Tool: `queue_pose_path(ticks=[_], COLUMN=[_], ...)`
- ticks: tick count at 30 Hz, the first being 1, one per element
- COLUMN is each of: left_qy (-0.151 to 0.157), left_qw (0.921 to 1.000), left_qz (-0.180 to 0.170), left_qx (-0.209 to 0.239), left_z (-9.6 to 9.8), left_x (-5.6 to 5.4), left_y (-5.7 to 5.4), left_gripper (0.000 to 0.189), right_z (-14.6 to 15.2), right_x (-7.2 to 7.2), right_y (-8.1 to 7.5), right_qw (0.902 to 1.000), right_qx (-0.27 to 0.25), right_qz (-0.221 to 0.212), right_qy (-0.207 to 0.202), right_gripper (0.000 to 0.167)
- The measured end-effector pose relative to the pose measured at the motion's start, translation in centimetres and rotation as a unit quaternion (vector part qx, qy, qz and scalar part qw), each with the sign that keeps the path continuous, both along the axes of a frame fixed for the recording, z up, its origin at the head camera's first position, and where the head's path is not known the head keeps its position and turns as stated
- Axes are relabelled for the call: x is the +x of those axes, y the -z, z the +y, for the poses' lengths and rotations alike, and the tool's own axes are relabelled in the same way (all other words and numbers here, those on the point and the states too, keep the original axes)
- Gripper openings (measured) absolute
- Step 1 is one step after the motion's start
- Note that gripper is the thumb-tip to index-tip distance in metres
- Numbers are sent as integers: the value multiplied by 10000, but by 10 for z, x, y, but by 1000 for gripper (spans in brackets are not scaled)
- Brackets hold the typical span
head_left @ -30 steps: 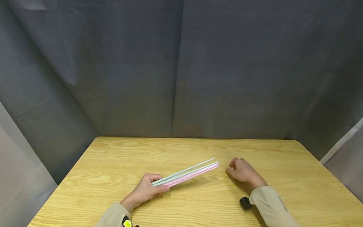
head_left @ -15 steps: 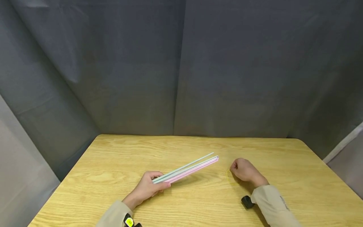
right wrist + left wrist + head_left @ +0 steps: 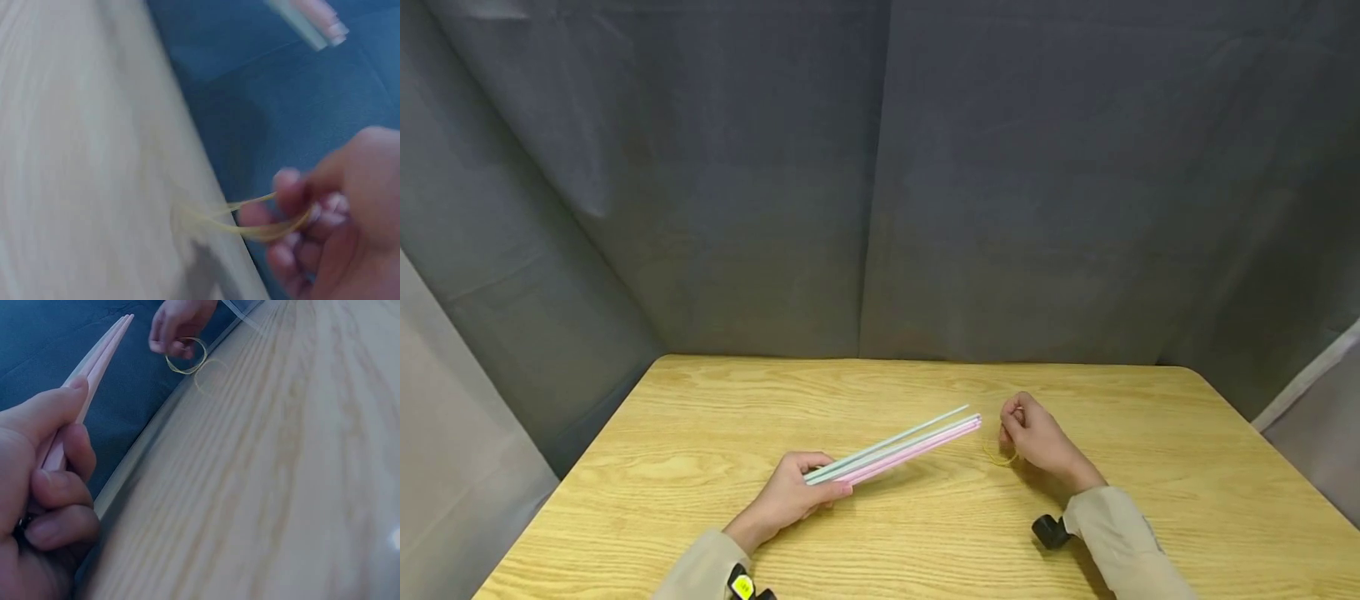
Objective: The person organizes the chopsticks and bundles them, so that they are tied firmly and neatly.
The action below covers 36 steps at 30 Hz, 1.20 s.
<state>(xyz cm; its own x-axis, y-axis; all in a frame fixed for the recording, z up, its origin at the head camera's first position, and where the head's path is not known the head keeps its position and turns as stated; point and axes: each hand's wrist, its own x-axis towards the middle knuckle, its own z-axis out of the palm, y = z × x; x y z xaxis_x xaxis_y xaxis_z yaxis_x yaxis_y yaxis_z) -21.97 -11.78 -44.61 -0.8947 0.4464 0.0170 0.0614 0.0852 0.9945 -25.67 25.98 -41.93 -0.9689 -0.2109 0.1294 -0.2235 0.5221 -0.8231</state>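
My left hand (image 3: 786, 492) grips a bundle of thin pink and pale green straws (image 3: 910, 444) at its near end. The bundle slants up to the right over the table, and one green straw stands apart from the others at the far end. In the left wrist view, the thumb lies along the pink straws (image 3: 100, 362), with the other fingers curled beneath. To the right of the straw tips, my right hand (image 3: 1037, 437) pinches a yellow rubber band (image 3: 1000, 458), which hangs as a loop below the fingers. The right wrist view shows this rubber band (image 3: 250, 231) stretching out from the fingertips.
Both hands are above a light wood-grain table (image 3: 887, 550). Behind it hangs a dark grey curtain (image 3: 760, 183), with paler panels at the far left and right. A black wrist camera (image 3: 1049, 532) sits at the right sleeve.
My right hand has picked the rubber band up from the table and lifted it, moving slightly left toward the straw tips. The left hand and its straws have barely moved.
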Motion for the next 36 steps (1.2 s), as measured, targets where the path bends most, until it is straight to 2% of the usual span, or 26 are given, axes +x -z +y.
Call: queue_pose_path(ticks=[3, 5, 7, 9, 10, 11, 15, 17, 21, 26, 31, 36], left_qy=[16, 21, 29, 43, 43, 57, 109, 93, -147, -440, -352, -221], left_qw=[10000, 10000, 10000, 10000, 10000, 10000, 9999, 9999, 9998, 9988, 9991, 9996], left_qz=[-15, 1, 14, 59, 61, 71, 122, 101, 122, 194, 191, 174], left_qx=[3, -10, -5, -18, -15, -10, 20, 12, -88, -120, -103, -91], left_z=[1, 1, 1, 1, 1, 2, 3, 4, 5, 5, 5, 5], left_x=[0, 0, -1, -1, -1, -1, -1, -1, -2, -3, -2, -2], left_y=[0, 0, -1, -1, -1, -1, 0, 0, 0, 0, -1, -2], left_gripper=[31, 31, 30, 30, 29, 29, 29, 29, 29, 28, 28, 28], right_z=[0, 1, 2, 1, 1, 0, -2, -3, -5, -10, -12, -11], right_x=[-1, 0, 0, 1, 1, 1, 2, 2, 3, 4, 6, 5], right_y=[-4, -7, -10, -12, -13, -13, -12, -12, -12, -13, -15, -13], right_qw=[9918, 9756, 9532, 9392, 9372, 9390, 9599, 9647, 9654, 9641, 9666, 9727], right_qx=[-1240, -2091, -2849, -3219, -3271, -3236, -2678, -2523, -2524, -2604, -2451, -2182], right_qz=[-131, -206, -253, -256, -264, -244, -112, -56, 60, 411, 737, 786], right_qy=[-270, -639, -979, -1165, -1178, -1139, -826, -758, -659, -328, -125, -121], right_gripper=[22, 21, 14, 10, 9, 10, 14, 15, 23, 21, 13, 10])
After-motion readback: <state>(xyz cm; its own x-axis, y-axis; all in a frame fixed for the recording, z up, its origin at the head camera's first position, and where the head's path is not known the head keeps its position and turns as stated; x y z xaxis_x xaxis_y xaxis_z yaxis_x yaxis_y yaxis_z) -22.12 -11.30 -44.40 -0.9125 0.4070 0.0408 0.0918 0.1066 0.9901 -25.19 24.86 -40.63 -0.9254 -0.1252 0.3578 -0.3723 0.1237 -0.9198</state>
